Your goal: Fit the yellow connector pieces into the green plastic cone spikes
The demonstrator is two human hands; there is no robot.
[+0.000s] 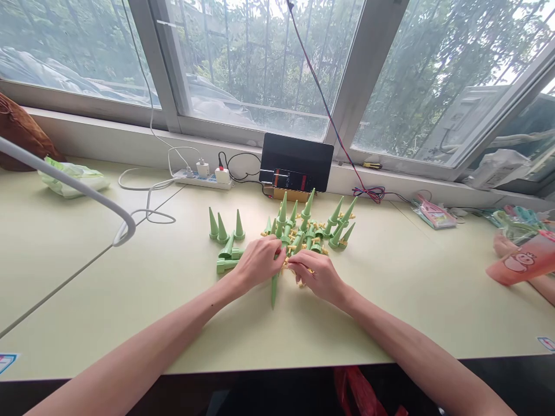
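Note:
My left hand (pixel 261 258) is closed around a green plant-watering spike (pixel 274 292), whose pointed tip sticks out below toward the table's front. Close beside it, my right hand (pixel 317 273) is pinched at the upper part of that spike, by a small yellow valve (pixel 285 263); its fingertips partly hide the valve. Behind both hands stands a cluster of green spikes (pixel 307 211) with yellow valves among them. Several more spikes (pixel 222 228) without visible valves stand or lie to the left of my left hand.
A phone (pixel 291 180) leans against a dark tablet (pixel 299 156) behind the cluster. A power strip (pixel 203 181) with chargers sits at back left. At right, another person's hand (pixel 505 245) is near a pink cup (pixel 522 260). A white curved bar (pixel 87 188) crosses the left side.

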